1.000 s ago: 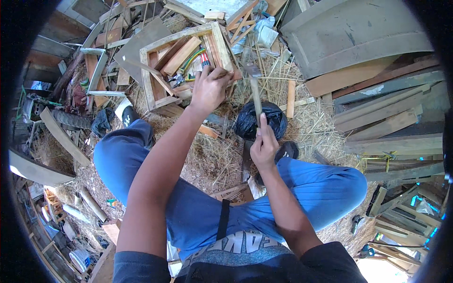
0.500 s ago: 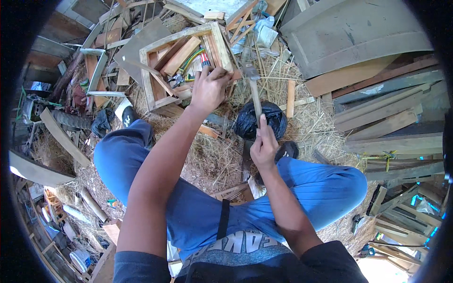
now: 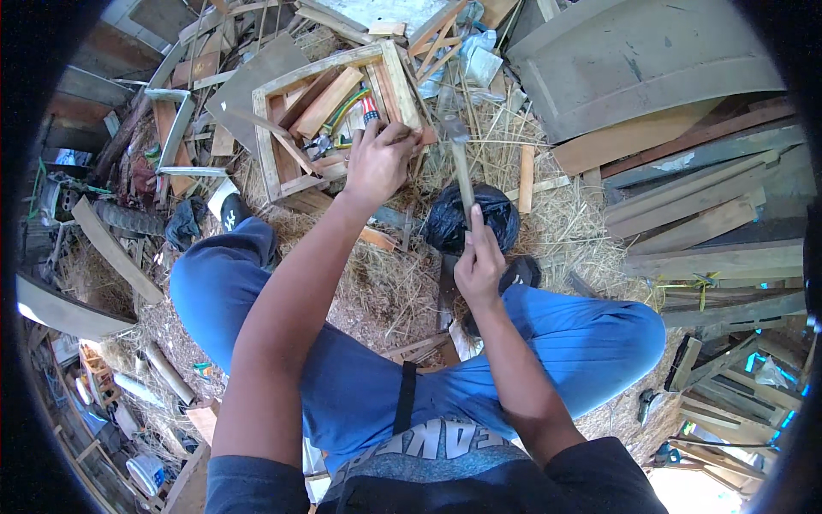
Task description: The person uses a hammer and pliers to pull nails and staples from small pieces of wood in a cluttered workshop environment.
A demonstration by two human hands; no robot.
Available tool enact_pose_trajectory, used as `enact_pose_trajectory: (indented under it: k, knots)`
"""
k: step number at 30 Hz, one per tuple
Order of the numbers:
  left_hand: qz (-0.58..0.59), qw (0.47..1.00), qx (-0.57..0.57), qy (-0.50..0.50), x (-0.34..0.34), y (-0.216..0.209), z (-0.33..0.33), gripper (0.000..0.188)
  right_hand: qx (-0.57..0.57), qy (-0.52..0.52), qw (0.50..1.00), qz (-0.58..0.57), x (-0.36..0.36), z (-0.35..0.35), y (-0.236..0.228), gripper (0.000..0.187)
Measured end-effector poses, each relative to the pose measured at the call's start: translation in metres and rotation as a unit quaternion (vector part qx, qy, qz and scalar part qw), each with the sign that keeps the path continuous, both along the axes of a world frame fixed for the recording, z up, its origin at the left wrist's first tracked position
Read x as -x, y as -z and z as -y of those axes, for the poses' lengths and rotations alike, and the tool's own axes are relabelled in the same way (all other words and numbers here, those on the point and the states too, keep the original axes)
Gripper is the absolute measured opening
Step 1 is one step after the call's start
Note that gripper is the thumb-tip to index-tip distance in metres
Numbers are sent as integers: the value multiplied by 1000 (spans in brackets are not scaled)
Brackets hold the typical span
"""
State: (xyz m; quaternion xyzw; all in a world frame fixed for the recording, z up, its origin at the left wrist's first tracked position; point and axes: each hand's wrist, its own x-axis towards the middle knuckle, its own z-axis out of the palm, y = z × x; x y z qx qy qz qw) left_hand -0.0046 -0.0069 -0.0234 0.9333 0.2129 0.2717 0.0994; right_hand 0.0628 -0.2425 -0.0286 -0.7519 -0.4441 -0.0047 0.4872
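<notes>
— Wood lies all around; where is the piece being worked on?

— It seems to be the box (image 3: 402, 81), ahead of the worker (image 3: 355, 368) and a little to the left, set among straw (image 3: 390, 287) and scraps, with a pale block (image 3: 330, 103) and a tool with a striped handle (image 3: 368, 103) inside it.

— And the hands?

— The left hand (image 3: 379, 164) is at the box's near right corner, fingers bent and bunched. Whether they pinch something small or only press on the wood, nobody could tell from above. The right hand (image 3: 479, 267) grips a hammer (image 3: 464, 171) low on its handle, one digit stretched along it.

— Has anything just changed?

— Very little. Over the last second the hammer's head has shifted only slightly, while both arms and the box look much the same.

— Meaning what for the work?

— Probably careful lining-up or a brief pause; no fresh progress shows on the box. The hammer's head appears just right of the corner, its handle crossing in front of a black bag (image 3: 498, 219). Its height is hard to judge, and a glancing blow could catch the left fingers
</notes>
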Motion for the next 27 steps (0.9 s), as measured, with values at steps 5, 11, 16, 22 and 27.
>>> enact_pose_trajectory:
  k: [5,11,16,22,27]
  knots:
    - [-9,1000,4,2,4,5,-2,37,52,19,998,-35,-3,0,5,63]
    - [-2,1000,-9,10,-1,12,-2,32,86,-8,995,-48,-5,0,7,64]
    - [-5,1000,-12,10,1,9,-5,32,-13,17,1000,15,-5,-3,-6,59]
    - [-10,1000,3,6,0,6,-2,36,-30,21,999,-40,-8,-9,-22,50]
    - [-2,1000,11,8,1,1,-2,35,42,22,985,-167,-7,-13,-27,47]
